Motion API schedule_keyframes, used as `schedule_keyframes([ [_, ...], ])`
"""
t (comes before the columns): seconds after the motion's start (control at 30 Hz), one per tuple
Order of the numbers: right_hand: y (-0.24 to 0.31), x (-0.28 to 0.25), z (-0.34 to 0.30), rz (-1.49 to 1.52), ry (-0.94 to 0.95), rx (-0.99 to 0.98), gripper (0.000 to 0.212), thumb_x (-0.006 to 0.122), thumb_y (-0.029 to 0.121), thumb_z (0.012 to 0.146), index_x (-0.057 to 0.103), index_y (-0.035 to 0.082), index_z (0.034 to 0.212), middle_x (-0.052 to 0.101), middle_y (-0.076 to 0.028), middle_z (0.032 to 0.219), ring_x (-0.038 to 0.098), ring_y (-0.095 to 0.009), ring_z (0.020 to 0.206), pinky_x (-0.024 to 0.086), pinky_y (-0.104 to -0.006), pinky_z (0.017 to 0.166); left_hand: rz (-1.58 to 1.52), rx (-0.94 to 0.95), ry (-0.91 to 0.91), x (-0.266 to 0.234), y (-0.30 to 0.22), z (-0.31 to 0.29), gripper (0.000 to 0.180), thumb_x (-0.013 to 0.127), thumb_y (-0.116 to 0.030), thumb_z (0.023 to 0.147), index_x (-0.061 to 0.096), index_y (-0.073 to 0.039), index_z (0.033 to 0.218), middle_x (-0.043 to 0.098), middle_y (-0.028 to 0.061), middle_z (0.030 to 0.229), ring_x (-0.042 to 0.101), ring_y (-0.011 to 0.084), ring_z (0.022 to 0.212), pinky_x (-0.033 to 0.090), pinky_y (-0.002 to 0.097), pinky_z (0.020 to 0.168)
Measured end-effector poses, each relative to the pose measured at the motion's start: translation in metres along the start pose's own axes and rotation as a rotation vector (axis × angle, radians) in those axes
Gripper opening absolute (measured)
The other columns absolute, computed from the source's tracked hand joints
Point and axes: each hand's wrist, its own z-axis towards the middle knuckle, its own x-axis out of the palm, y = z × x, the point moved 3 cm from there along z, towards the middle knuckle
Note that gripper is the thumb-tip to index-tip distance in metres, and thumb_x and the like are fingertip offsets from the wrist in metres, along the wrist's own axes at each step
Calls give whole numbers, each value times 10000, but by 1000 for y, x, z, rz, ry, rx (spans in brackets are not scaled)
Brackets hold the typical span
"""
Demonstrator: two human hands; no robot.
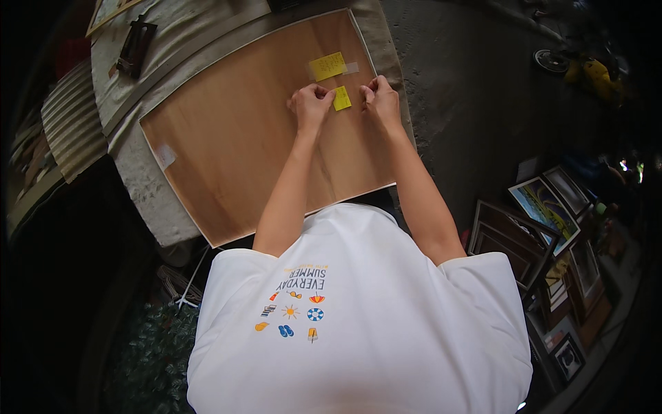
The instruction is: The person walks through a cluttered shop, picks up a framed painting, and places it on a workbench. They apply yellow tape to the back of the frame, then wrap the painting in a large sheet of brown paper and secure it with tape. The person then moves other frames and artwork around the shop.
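A large thin wooden board with pale edges lies on the cloth-covered table. My left hand is closed, its thumb and fingers pinching the left edge of a small yellow paper note over the board. To the right, my right hand is closed in a pinch near the board's right edge; what its fingertips hold, if anything, is too small to make out. Just beyond my hands, a larger yellow note with handwriting lies on the board. A whitish strip sits at that note's right end.
A dark hand tool lies on the table cloth at the far left, near a long flat strip. Corrugated sheet stands left of the table. Framed pictures lean together at the right. A whitish patch marks the board's left side.
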Motion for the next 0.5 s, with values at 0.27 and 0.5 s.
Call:
schedule_keyframes([
  [0.27,35,-117,17,350,133,25,241,574,265,1001,597,53,889,555,12,640,502,-62,494,450,-225,476,-31,213,-233,-18,16,-21,278,725,-228,825,641,-111,1062,644,93,1129,605,231,987,421,461,904],
  [0.5,149,-131,157,-60,295,-443,230,540,236,1015,624,43,1108,634,-36,874,583,-101,767,489,-265,680,444,800,28,-1,-7,-53,464,620,-324,912,560,-243,1365,406,-23,1527,384,245,1385,225,419,1178],
])
